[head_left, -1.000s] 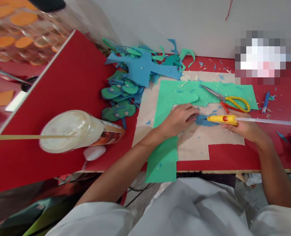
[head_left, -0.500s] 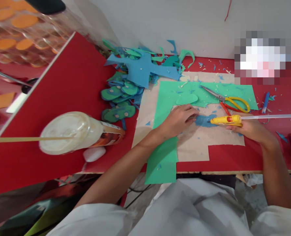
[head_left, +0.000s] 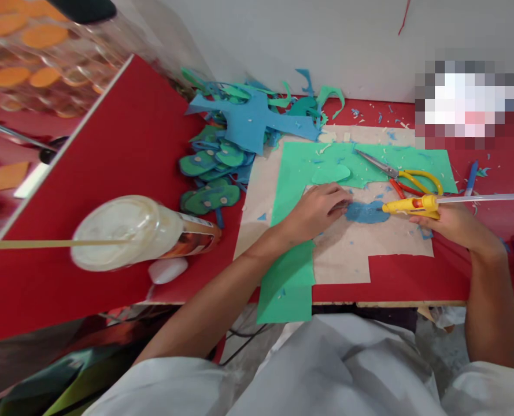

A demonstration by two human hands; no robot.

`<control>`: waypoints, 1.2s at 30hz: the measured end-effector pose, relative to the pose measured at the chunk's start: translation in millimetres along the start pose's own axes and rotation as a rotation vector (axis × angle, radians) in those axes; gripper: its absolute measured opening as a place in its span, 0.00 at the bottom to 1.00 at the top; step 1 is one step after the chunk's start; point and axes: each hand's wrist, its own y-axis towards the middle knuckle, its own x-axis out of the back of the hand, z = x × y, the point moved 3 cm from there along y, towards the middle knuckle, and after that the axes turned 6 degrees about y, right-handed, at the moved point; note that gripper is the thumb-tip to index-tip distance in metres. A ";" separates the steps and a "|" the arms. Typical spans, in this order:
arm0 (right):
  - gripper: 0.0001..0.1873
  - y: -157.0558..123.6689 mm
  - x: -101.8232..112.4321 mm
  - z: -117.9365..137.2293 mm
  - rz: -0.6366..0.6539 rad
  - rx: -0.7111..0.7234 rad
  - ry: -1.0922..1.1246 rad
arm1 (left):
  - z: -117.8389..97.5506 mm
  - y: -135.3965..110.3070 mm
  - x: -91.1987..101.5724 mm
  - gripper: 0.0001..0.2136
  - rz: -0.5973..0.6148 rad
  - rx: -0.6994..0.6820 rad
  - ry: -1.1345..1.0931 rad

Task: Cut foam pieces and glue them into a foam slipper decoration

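Note:
My right hand [head_left: 454, 224] grips a yellow glue gun [head_left: 410, 205] with a clear glue stick [head_left: 482, 199] sticking out to the right. Its nozzle touches the right end of a small blue foam shape [head_left: 364, 212] lying on brown paper [head_left: 361, 254]. My left hand [head_left: 316, 211] rests curled on the paper, its fingertips pressing the left end of that blue shape. A green foam sheet [head_left: 298, 173] lies under my left wrist and runs past the table's front edge.
Yellow-and-red scissors [head_left: 406, 178] lie on the green sheet behind the glue gun. A pile of blue-green foam sandals [head_left: 211, 173] and blue offcuts [head_left: 252, 118] sits at the left back. A lidded drink cup [head_left: 126, 231] with a straw stands left. A blue pen [head_left: 469, 178] lies right.
My right hand has slid the glue gun to the right along the blue foam shape. My left hand has stayed where it was.

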 end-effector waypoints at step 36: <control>0.30 -86.6 72.1 -85.6 -0.070 -0.690 -0.962 | -15.6 -3.9 -9.7 0.31 -0.140 -0.167 0.303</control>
